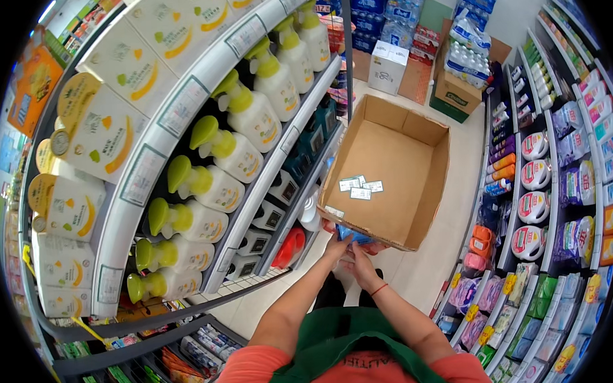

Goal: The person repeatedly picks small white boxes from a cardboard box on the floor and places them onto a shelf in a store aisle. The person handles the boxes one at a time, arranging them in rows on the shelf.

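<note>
Both my arms reach forward to the near edge of an open cardboard box [413, 122]. My left hand [336, 246] is closed around a small blue thing [353, 235] with some red by it; its kind is too small to make out. Just below it, my right hand [361, 267] has its fingers bent and drawn together; whatever they hold is hidden. Inside the box, several white-and-green price labels [361, 194] lie loose on the bottom, toward its near left side.
At my left stands a shelf of white pump bottles [255, 118] with yellow-green tops, white boxes [119, 134] above. A red thing [290, 248] sits on its lowest level. Detergents and packets [527, 243] fill the right shelf. A white carton [388, 66] and bottled-water packs [466, 62] stand ahead.
</note>
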### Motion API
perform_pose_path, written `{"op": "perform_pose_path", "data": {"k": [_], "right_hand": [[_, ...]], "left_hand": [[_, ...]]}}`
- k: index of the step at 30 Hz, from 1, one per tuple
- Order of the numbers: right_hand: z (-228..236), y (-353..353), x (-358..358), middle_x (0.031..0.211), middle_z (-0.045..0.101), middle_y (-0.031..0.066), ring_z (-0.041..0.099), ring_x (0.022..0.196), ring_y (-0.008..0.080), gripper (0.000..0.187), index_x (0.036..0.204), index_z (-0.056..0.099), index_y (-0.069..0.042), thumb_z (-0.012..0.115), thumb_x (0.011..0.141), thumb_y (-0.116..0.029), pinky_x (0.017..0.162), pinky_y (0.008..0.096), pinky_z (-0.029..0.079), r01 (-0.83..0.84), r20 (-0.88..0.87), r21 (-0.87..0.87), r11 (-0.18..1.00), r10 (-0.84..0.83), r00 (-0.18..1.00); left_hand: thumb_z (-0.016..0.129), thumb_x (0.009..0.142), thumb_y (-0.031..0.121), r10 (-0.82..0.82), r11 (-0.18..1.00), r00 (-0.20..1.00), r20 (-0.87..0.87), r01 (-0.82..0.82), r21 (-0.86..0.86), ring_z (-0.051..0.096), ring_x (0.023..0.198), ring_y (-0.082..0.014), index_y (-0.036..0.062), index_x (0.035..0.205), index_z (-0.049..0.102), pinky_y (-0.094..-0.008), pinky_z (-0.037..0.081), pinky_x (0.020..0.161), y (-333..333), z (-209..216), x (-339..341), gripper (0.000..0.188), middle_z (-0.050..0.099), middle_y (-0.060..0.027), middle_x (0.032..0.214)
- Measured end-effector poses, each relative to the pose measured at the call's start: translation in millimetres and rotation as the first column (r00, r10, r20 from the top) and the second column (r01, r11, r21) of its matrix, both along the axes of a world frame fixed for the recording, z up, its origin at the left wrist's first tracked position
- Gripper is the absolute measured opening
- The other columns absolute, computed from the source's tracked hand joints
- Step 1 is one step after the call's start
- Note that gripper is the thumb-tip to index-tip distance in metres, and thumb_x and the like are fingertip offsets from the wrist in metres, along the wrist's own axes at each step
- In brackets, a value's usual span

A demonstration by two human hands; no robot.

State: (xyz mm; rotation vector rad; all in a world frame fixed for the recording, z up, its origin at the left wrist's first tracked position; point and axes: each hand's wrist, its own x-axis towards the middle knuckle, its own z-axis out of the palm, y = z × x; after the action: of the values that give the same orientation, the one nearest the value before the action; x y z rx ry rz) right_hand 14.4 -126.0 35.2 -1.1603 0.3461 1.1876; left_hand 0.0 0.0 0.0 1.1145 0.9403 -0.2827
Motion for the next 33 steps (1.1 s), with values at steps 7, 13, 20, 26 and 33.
{"op": "perform_pose_path", "data": {"k": [7,13,20,26,33], "right_hand": [[65.9,-8.1,8.2,0.12,0.059,0.0004,0.056,0.11,0.0172,0.059,0.132,0.054,-0.01,0.045,0.101,-0.059,0.081,0.0273,0.041,-0.259,0.23,-0.107,0.96,0.277,0.933],[132.2,-28.1,34.8,0.122,0.062,0.0033,0.062,0.108,0.0185,0.055,0.132,0.054,-0.006,0.049,0.102,-0.051,0.08,0.0257,0.044,-0.483,0.374,-0.059,0.874,0.468,0.801],[153.1,-27.7,60.7,0.11,0.067,0.0068,0.062,0.099,0.0129,0.032,0.121,0.058,0.002,0.053,0.104,-0.025,0.086,0.0259,0.049,-0.509,0.659,0.055,0.859,0.352,0.665],[193.2,-6.8,49.2,0.103,0.069,0.007,0.063,0.094,0.0109,0.023,0.114,0.061,0.004,0.059,0.1,-0.013,0.083,0.025,0.05,-0.496,0.731,0.205,0.844,0.205,0.651],[290.8,38.1,30.7,0.1,0.068,0.0067,0.063,0.091,0.0107,0.021,0.114,0.061,0.002,0.06,0.098,-0.011,0.079,0.0252,0.051,-0.642,0.863,0.227,0.732,0.155,0.481]], "left_hand": [[0.065,0.097,0.036,0.009,1.0,0.999,0.036,-0.01,0.017,0.064,0.093,-0.0164,0.0007,0.149,0.036,-0.0296,0.053,0.078,-13.5,59.7,-17.6,0.069,0.064,-0.0125,0.114],[0.06,0.101,0.03,0.079,0.99,0.971,0.226,-0.103,0.098,0.06,0.105,-0.0148,0.0009,0.145,0.043,-0.0269,0.05,0.087,-31.1,123.4,-37.5,0.056,0.062,-0.0091,0.119],[0.059,0.1,0.016,0.06,0.937,0.906,0.419,-0.196,0.288,0.059,0.114,-0.0163,-0.0013,0.144,0.042,-0.0297,0.049,0.097,-51.4,194.2,-46.2,0.051,0.059,-0.011,0.132],[0.059,0.099,0.009,0.038,0.848,0.897,0.44,-0.262,0.461,0.061,0.112,-0.0156,0.0006,0.144,0.043,-0.0285,0.05,0.095,-51.3,248.8,-57.8,0.049,0.059,-0.0091,0.126],[0.057,0.098,0.005,-0.124,0.63,0.831,0.542,-0.356,0.69,0.062,0.116,-0.0215,0.0035,0.145,0.042,-0.0325,0.05,0.098,-15.5,331.8,-96.5,0.05,0.061,-0.0132,0.126]]}}
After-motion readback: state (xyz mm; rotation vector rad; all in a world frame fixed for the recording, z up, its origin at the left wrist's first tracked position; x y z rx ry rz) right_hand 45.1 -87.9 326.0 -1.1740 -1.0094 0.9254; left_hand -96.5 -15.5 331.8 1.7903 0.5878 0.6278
